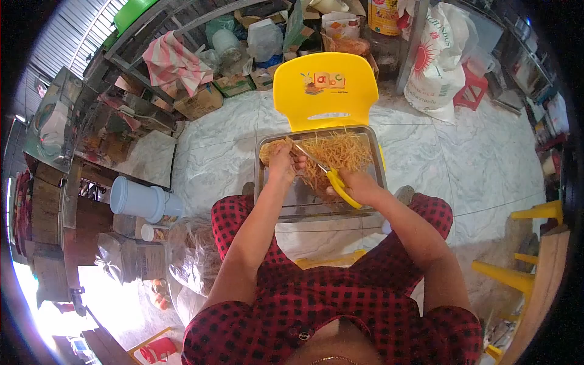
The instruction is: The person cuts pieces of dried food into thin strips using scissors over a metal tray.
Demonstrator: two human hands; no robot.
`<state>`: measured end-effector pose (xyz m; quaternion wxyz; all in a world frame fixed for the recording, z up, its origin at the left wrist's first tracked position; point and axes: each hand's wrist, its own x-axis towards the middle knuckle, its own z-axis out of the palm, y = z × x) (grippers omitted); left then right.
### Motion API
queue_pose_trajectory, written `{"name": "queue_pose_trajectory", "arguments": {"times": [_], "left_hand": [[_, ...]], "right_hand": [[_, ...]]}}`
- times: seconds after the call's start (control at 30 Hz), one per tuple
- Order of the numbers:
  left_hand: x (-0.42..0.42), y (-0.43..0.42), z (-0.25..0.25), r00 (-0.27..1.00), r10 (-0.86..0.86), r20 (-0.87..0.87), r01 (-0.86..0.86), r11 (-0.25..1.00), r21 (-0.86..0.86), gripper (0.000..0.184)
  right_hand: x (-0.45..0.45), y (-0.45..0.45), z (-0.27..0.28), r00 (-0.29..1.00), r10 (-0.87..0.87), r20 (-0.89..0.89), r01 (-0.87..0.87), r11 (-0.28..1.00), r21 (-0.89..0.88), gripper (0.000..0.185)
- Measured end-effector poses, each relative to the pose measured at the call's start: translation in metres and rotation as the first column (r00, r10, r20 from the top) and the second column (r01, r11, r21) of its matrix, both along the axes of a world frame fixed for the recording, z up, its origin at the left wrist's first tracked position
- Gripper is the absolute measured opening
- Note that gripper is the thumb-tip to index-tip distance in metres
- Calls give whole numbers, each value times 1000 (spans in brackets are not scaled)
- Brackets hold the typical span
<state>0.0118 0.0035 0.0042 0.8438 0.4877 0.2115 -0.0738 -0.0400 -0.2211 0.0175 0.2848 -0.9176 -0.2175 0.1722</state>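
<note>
A metal tray (pixel 304 213) lies in front of me, with a heap of thin, yellow-brown dried strands (pixel 344 151) in its upper part. My right hand (pixel 361 186) is closed around the yellow handles of a pair of scissors (pixel 342 190). Their blades point up and left toward my other hand, over the heap. At the tray's left side, my left hand (pixel 286 162) is closed, its fingers pinching some of the dried strands beside the blade tips. Whether the blades touch a strand is too small to tell.
A yellow chair (pixel 325 85) stands at the tray's far edge. Light-blue buckets (pixel 137 198) and a clear plastic bag (pixel 194 252) are on my left. A white sack (pixel 433 73) stands at the back right, near a yellow stool (pixel 505 277). Boxes and bags line the back shelves.
</note>
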Motion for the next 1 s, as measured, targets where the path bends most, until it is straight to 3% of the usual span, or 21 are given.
{"name": "queue_pose_trajectory", "arguments": {"times": [0.07, 0.3, 0.37, 0.4, 0.47, 0.67, 0.77, 1.0], "left_hand": [[1, 0, -3, 999, 46, -29, -45, 999, 23, 15], [-3, -2, 3, 999, 22, -28, -20, 998, 62, 18], [-4, -6, 10, 1000, 14, 13, -15, 999, 30, 17], [-4, -5, 9, 1000, 15, 13, -16, 999, 29, 17], [-4, -1, 9, 999, -28, 34, 27, 998, 48, 15], [2, 10, 3, 989, 73, 128, -95, 980, 174, 13], [1, 7, 5, 981, 65, 182, -103, 972, 211, 13], [-2, 0, 14, 978, 43, 202, -97, 959, 266, 12]], "right_hand": [[-1, 1, 5, 1000, -14, 14, 14, 1000, 20, 62], [1, 3, -8, 1000, -26, -8, 27, 994, 103, 58], [-2, 4, -1, 946, -38, -323, 177, 893, 413, 57], [-3, 3, 3, 946, -38, -322, 176, 894, 413, 57], [-4, 2, 9, 830, 12, -558, 295, 839, 456, 54], [-3, 3, -7, 881, 123, -456, 158, 834, 529, 54], [-5, 3, 4, 857, 119, -501, 145, 878, 457, 55], [-4, 2, -9, 840, 111, -530, 183, 863, 471, 55]]}}
